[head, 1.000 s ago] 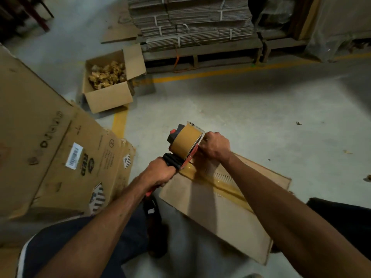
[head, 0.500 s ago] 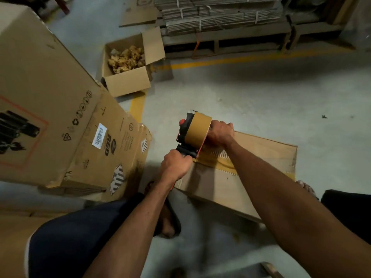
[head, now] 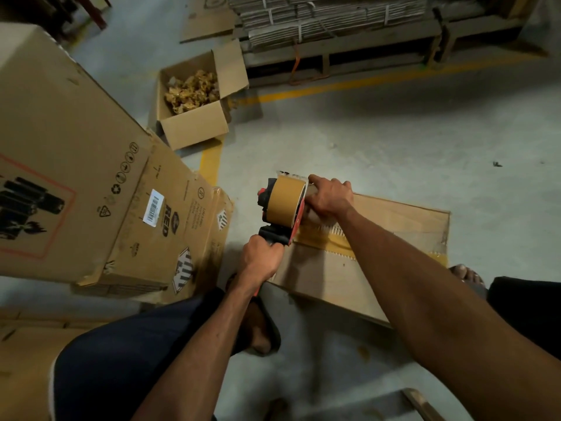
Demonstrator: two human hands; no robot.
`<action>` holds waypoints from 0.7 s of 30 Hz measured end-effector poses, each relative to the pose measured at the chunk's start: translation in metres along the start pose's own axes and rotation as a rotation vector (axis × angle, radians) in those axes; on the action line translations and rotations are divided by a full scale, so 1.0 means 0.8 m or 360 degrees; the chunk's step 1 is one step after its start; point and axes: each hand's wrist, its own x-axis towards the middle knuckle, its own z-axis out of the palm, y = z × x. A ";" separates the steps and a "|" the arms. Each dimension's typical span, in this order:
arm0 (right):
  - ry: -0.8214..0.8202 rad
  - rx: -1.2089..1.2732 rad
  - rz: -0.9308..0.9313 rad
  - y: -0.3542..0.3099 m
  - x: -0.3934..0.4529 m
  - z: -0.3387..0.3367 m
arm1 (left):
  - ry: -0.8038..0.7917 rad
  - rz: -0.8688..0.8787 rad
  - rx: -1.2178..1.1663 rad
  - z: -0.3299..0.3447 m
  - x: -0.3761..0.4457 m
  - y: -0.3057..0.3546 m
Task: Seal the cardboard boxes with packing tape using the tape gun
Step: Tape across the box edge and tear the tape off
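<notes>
Now finishing the seam on the flat brown cardboard box point(head: 391, 221) on the floor: left hand point(head: 262, 258) gripping the red-and-black tape gun point(head: 280, 212), right hand point(head: 329, 196) gripping its side; likely next, tearing off.

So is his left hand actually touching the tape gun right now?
Touching. The head view shows the left hand with its fingers curled round the black handle of the tape gun, with no gap between them.
</notes>
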 end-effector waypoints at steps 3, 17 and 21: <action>-0.0002 0.0019 -0.0012 0.001 0.000 0.001 | -0.0013 0.0009 -0.0006 -0.002 -0.003 -0.007; 0.0023 -0.0009 -0.0058 0.003 -0.005 0.001 | -0.0070 -0.0139 0.0088 -0.015 -0.044 -0.078; -0.0013 -0.0004 -0.0051 0.000 -0.005 -0.001 | -0.0016 -0.0170 0.0174 -0.016 -0.060 -0.084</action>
